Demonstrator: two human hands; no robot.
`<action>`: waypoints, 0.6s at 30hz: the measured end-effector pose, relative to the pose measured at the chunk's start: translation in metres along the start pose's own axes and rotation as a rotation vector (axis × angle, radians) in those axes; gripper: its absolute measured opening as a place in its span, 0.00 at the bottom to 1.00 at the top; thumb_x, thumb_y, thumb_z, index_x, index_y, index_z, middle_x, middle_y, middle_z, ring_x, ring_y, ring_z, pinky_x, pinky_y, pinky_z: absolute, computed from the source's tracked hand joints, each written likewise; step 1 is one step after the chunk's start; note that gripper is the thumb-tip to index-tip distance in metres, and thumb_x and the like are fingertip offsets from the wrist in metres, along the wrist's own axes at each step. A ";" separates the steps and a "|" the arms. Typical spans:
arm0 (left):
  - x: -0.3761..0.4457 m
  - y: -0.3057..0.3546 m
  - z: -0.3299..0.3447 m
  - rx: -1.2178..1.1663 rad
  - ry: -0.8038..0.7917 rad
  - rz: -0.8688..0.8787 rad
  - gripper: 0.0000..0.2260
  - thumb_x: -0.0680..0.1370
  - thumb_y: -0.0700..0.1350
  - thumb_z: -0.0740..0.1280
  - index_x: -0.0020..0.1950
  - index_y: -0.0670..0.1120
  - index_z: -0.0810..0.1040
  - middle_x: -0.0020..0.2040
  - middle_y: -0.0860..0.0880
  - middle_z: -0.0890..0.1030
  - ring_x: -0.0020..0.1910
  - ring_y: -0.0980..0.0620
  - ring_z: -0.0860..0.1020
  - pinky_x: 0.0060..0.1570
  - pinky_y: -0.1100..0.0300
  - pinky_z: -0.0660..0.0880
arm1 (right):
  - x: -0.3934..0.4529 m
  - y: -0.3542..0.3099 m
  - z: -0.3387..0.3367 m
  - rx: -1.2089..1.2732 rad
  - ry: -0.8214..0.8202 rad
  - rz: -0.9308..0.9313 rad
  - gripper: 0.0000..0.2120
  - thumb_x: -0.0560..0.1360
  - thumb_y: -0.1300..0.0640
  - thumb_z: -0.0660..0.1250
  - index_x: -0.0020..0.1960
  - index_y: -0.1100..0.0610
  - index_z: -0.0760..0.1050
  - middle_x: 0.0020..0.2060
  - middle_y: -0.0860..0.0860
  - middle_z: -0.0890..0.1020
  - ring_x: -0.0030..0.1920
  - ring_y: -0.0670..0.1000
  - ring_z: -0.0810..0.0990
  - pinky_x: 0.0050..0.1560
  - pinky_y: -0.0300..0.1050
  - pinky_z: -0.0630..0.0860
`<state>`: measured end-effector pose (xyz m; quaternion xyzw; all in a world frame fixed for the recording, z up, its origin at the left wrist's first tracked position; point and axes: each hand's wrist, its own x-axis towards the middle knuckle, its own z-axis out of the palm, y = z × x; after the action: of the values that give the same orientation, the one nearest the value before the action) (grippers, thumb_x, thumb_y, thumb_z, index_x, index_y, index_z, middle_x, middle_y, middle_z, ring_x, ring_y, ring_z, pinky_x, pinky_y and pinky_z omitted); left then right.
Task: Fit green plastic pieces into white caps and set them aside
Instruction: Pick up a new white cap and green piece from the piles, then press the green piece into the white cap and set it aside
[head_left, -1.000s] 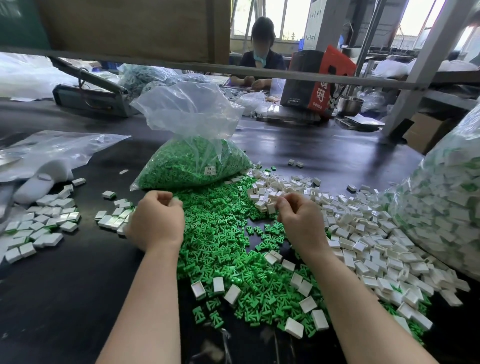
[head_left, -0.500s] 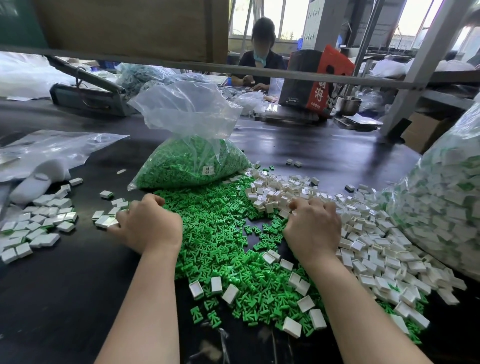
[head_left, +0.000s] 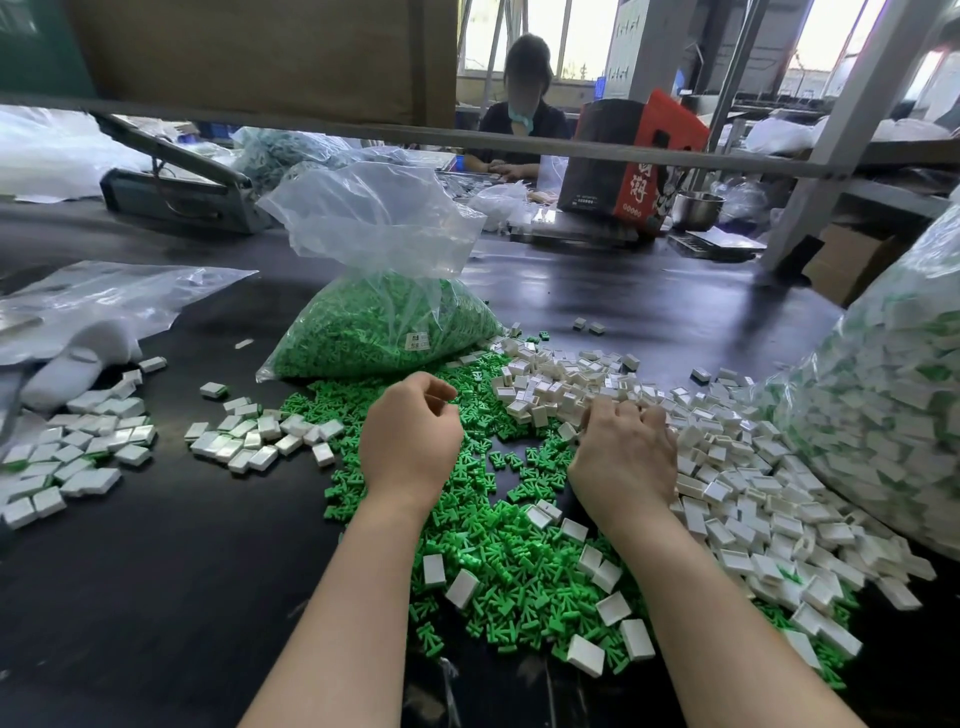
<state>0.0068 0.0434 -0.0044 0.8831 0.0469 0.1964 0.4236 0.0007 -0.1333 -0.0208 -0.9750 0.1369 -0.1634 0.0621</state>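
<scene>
Head view. My left hand (head_left: 410, 447) is over the near-left edge of the loose heap of small green plastic pieces (head_left: 498, 540) on the dark tabletop (head_left: 156, 597). Its fingers are curled inward toward the palm; I cannot tell whether they hold a piece. My right hand (head_left: 621, 460) lies palm-down where the green heap meets the spread of small white rectangular plastic caps (head_left: 737, 467). Its fingertips are bent down among the caps; whether any cap is pinched is hidden.

Several white caps lie scattered on the green pieces between my forearms. A clear plastic bag of green pieces (head_left: 384, 322), open at the top, stands just behind the heap. A large clear bag of assembled white-and-green caps (head_left: 883, 395) fills the right edge. Set-aside finished caps (head_left: 249, 436) lie in a loose cluster left of my left hand, and a second cluster (head_left: 72, 457) is farther left.

Across the table, another person (head_left: 522, 119) sits beside a red and black carton (head_left: 639, 161).
</scene>
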 end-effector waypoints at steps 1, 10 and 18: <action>-0.001 0.002 0.002 -0.026 -0.023 0.004 0.03 0.77 0.42 0.68 0.48 0.50 0.80 0.39 0.55 0.80 0.37 0.55 0.78 0.33 0.61 0.74 | 0.000 0.000 0.000 0.010 0.016 -0.005 0.16 0.75 0.63 0.58 0.61 0.55 0.72 0.54 0.52 0.79 0.56 0.55 0.70 0.54 0.48 0.70; -0.007 0.018 0.014 -0.669 -0.473 -0.261 0.06 0.78 0.40 0.69 0.54 0.44 0.81 0.45 0.46 0.85 0.40 0.55 0.84 0.38 0.64 0.79 | 0.000 -0.010 -0.005 0.693 0.126 -0.328 0.11 0.74 0.60 0.73 0.53 0.55 0.74 0.42 0.47 0.80 0.44 0.47 0.79 0.49 0.38 0.73; -0.008 0.017 0.012 -0.794 -0.445 -0.283 0.09 0.75 0.32 0.70 0.54 0.37 0.82 0.40 0.44 0.85 0.35 0.54 0.83 0.35 0.65 0.78 | -0.004 -0.012 -0.006 0.821 0.044 -0.394 0.13 0.73 0.63 0.72 0.55 0.54 0.74 0.43 0.45 0.82 0.44 0.38 0.79 0.47 0.31 0.73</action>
<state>0.0029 0.0215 -0.0008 0.6585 -0.0038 -0.0546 0.7506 -0.0016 -0.1213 -0.0143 -0.8735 -0.1259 -0.2335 0.4081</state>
